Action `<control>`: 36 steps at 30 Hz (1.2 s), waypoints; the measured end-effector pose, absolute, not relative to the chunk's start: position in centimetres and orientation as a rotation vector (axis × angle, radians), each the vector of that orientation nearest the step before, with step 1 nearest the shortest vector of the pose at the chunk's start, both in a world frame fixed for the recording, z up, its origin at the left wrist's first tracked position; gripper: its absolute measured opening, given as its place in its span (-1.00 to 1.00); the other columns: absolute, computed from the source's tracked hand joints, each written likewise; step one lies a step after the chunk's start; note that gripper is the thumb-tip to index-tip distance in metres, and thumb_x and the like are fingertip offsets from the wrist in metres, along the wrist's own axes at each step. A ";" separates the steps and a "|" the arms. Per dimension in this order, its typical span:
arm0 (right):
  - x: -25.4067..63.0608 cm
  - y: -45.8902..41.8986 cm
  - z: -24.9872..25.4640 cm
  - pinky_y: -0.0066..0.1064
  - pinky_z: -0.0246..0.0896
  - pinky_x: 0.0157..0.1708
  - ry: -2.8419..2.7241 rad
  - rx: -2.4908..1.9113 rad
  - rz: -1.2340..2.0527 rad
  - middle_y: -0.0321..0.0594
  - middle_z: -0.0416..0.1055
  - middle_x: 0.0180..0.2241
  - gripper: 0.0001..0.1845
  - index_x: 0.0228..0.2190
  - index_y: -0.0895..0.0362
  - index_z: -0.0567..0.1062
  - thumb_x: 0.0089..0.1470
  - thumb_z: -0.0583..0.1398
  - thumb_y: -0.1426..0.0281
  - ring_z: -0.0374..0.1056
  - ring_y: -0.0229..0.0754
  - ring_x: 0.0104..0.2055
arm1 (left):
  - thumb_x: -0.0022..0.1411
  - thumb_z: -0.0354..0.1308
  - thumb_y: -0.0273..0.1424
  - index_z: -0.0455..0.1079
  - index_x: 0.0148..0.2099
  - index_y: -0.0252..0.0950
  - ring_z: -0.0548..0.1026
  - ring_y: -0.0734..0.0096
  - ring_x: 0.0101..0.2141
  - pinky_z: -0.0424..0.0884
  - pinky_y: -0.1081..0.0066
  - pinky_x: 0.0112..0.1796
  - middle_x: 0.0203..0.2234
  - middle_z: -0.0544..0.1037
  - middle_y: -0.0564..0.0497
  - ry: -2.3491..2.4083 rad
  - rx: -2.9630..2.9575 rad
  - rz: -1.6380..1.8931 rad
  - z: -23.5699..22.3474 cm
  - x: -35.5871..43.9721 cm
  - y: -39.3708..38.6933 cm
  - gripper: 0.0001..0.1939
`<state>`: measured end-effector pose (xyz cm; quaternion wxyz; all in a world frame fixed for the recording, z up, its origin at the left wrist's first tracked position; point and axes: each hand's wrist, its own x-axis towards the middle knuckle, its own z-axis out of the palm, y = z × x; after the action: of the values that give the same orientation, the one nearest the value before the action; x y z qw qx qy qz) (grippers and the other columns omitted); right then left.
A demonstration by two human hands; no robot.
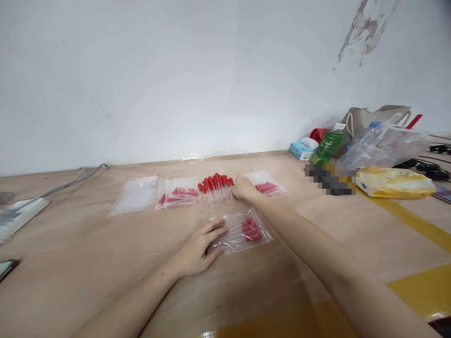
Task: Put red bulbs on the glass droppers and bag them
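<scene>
A pile of glass droppers with red bulbs (216, 183) lies fanned out on the table. My right hand (244, 188) is at the pile's right end, fingers pinched at a dropper there; the fingertips are partly hidden. My left hand (202, 249) lies with fingers spread and thumb apart on the left end of a clear zip bag (232, 234). Inside that bag are several red-bulbed droppers, bulbs to the right. Behind my right hand is another filled bag (262, 178). Left of the pile lie more filled bags (179, 197) and a flat clear bag (136, 195).
A wall rises behind the table. At right stand a tissue pack (302, 149), a green bottle (328, 144), a plastic bag (385, 143) and a yellow pack (394, 183). At left are a power strip (30, 211) with a grey cable (66, 185) and a phone (7, 268).
</scene>
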<state>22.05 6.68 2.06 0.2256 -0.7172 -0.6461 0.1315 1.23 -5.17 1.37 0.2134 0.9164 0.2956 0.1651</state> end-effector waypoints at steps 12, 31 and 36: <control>28.3 1.3 3.1 -0.45 0.19 -0.59 -1.303 -1.516 0.629 -0.38 0.28 -0.55 -0.36 0.06 0.18 -0.12 -0.06 -0.01 0.45 0.24 -0.30 -0.62 | 0.20 -0.02 -0.35 0.03 0.19 -0.18 0.14 0.26 0.10 0.14 0.21 0.07 0.15 0.11 -0.04 0.848 2.523 0.447 1.6 1.1 -5.2 -0.50; 27.2 -5.6 -0.4 -0.42 0.34 -0.49 -0.804 -1.062 1.082 -0.48 0.34 -0.59 -0.46 -0.35 0.04 0.08 -0.28 0.29 0.20 0.36 -0.31 -0.55 | 0.19 -0.02 -0.37 -0.19 0.24 -0.17 0.17 0.26 0.08 0.16 0.22 0.04 0.13 0.16 -0.05 0.887 2.505 0.457 1.6 1.2 -5.5 -0.38; 27.6 -5.7 -0.4 -0.38 0.33 -0.45 -0.771 -1.063 1.133 -0.44 0.36 -0.56 -0.48 -0.36 0.05 0.11 -0.28 0.31 0.22 0.38 -0.28 -0.51 | 0.19 -0.02 -0.37 -0.21 0.25 -0.18 0.16 0.26 0.09 0.14 0.19 0.06 0.13 0.15 -0.06 0.869 2.511 0.477 1.3 1.1 -5.4 -0.36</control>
<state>27.55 -5.75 -0.39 0.6471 -0.4672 -0.3391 0.4980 1.12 -5.36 1.31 0.2193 0.9075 0.3140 0.1723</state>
